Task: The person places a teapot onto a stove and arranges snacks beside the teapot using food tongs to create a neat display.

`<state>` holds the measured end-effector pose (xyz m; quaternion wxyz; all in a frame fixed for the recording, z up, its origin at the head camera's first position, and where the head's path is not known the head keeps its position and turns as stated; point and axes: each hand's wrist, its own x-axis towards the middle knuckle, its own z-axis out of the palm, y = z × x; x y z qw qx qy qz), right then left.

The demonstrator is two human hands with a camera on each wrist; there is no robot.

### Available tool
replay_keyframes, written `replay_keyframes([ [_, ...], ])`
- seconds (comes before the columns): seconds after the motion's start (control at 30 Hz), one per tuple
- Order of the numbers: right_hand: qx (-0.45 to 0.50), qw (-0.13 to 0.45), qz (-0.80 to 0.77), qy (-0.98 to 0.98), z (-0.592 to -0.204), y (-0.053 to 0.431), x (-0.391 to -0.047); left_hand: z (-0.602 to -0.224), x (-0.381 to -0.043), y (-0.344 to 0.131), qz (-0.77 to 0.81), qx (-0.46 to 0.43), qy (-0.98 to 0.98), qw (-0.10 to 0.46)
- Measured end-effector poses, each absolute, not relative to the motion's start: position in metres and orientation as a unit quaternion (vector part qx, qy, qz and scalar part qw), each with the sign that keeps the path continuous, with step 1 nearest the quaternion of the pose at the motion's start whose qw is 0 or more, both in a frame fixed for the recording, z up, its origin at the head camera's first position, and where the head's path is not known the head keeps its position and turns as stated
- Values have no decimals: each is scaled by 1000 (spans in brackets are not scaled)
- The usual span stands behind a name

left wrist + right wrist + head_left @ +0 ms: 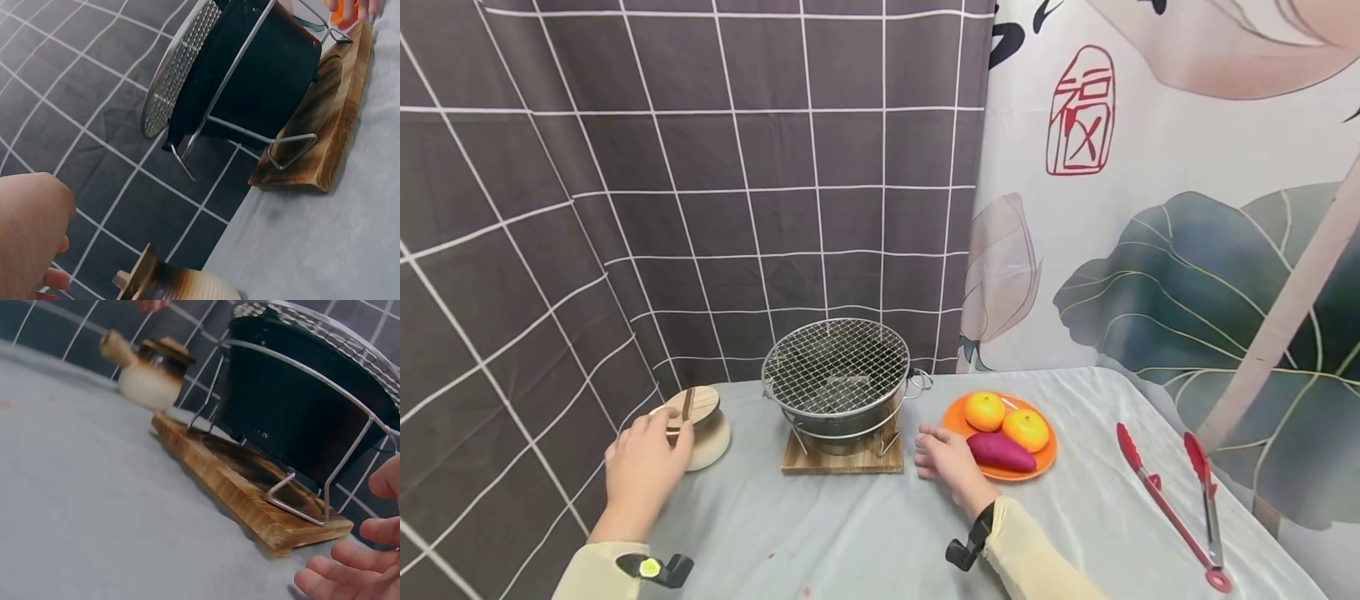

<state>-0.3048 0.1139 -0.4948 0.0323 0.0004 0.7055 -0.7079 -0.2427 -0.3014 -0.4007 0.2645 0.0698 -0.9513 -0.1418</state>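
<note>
A cream-and-brown pot with a round wooden lid sits at ten o'clock on the grey cloth; the left hand hovers just above it, loosely bent fingers unfilled. At twelve, a round black mesh-topped grill stands on a wooden board. The right hand, slack and unfilled, hangs beside a round orange plate of orange fruits and a purple sweet potato at two. Red-and-silver tongs lie at three.

The left fingers hide some of the small pot. The right wrist view cuts off the black grill.
</note>
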Motion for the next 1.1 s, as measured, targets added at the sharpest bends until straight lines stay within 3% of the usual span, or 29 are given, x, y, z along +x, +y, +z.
replay_keyframes([
  [0.4, 52, 121, -814, 565, -506, 104, -297, -409, -242, -314, -150, 96, -959, 220],
  [1.1, 50, 145, -841, 518, -516, 101, -298, -415, -246, -326, -160, 124, -961, 187],
])
